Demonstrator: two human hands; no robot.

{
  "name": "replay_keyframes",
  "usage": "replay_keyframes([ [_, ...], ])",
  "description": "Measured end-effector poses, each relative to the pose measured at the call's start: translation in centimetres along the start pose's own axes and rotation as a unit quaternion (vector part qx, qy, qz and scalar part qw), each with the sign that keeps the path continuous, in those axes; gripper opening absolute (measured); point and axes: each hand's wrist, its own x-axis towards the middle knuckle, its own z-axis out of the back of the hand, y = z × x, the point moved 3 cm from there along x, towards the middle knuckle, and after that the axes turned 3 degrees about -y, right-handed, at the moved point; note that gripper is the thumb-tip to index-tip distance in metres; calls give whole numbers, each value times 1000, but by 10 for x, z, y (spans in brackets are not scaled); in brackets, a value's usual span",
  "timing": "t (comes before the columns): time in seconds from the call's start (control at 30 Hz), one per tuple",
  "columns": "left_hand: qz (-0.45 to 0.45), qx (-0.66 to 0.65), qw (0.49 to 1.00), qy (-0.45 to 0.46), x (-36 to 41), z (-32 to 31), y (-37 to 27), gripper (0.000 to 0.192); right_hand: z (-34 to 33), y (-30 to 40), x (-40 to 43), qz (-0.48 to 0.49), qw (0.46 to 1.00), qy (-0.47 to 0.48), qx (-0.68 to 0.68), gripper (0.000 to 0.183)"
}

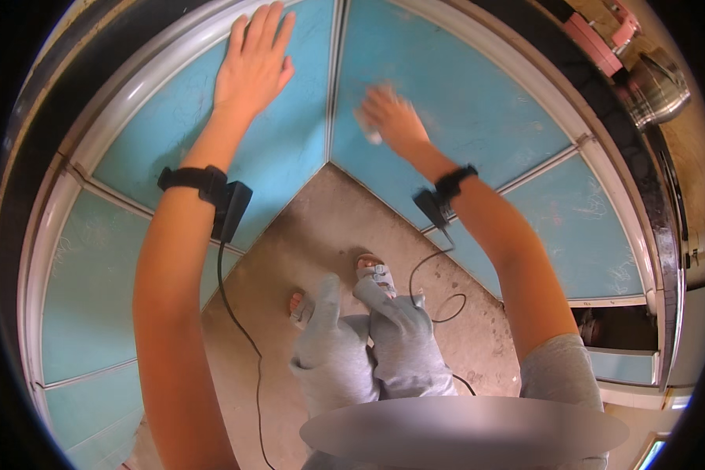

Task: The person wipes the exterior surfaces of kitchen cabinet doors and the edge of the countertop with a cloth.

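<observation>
My left hand [254,61] lies palm down with its fingers apart against a turquoise cabinet panel [288,135]. Its fingertips reach the pale metal frame along the panel's top. My right hand [395,117] is blurred by motion in front of the other turquoise panel [446,76], across the corner joint. A small whitish wad [372,134], perhaps cloth or paper, shows beneath its fingers. Most of that wad is hidden by the hand.
Black straps with boxes [232,208] and trailing cables [259,352] are on both wrists. A dark counter edge [599,76] curves above the panels. A metal pot [655,88] and a pink object [593,44] stand at upper right. An open compartment [620,326] lies below right. Concrete floor [323,217] surrounds my sandals.
</observation>
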Motion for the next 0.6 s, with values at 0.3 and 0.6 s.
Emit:
replay_keyframes([
  [0.3, -3, -11, 1000, 18, 5, 12, 2, 59, -14, -10, -56, -20, 995, 92, -34, 59],
  [0.6, -16, -29, 998, -47, 5, 5, -4, 56, -39, 21, 45, -7, 997, -70, 4, 51],
])
